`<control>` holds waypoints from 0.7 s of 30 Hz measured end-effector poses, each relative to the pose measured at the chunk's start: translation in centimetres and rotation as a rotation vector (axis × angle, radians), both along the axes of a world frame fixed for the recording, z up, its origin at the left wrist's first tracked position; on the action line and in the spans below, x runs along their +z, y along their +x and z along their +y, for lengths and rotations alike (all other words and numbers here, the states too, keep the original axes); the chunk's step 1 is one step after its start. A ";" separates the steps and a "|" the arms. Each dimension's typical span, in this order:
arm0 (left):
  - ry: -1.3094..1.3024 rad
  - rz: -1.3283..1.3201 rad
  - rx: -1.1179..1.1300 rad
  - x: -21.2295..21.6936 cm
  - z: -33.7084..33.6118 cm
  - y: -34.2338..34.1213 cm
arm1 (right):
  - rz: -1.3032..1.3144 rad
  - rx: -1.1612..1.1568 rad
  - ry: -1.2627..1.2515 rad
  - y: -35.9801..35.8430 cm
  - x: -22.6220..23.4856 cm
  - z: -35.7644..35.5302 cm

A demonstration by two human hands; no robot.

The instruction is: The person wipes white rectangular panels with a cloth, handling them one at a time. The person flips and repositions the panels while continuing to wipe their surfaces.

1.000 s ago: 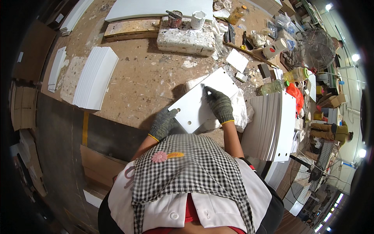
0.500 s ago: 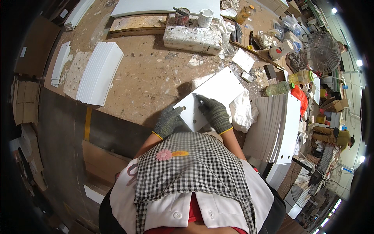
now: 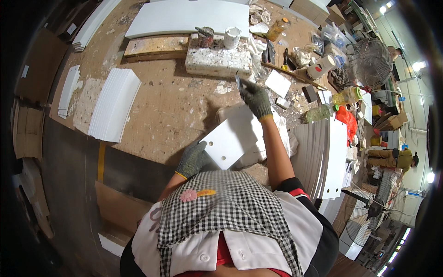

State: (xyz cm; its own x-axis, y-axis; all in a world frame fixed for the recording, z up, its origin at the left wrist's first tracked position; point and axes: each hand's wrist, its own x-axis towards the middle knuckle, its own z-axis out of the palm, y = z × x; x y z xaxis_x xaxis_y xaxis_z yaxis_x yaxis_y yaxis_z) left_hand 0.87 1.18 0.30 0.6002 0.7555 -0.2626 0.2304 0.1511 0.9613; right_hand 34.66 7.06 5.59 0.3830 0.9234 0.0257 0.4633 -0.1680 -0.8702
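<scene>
A white board with small round holes near its end lies tilted in front of me, over a cloth-covered support. My left hand, in a grey knit glove, grips the board's left edge; its fingers are partly hidden. Raised over the board's far end, my gloved right hand is closed on a small scraper with a thin blade, its shadow falling on the board. Beyond that hand, a dark red-brown pot and a white pot stand on a paint-spattered white block.
White boards stand stacked on the right, and another stack lies on the left of the stained workbench. A long white panel lies at the back. Jars, rags and a wire fan crowd the right.
My right hand has lifted off the board and moved away from me with the scraper, toward the pots. My left hand stays on the board's edge. The view has shifted slightly.
</scene>
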 end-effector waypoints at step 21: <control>0.105 0.061 0.166 13.6 1.1 -0.2 | -0.851 -0.177 -0.371 2.6 -3.0 -19.9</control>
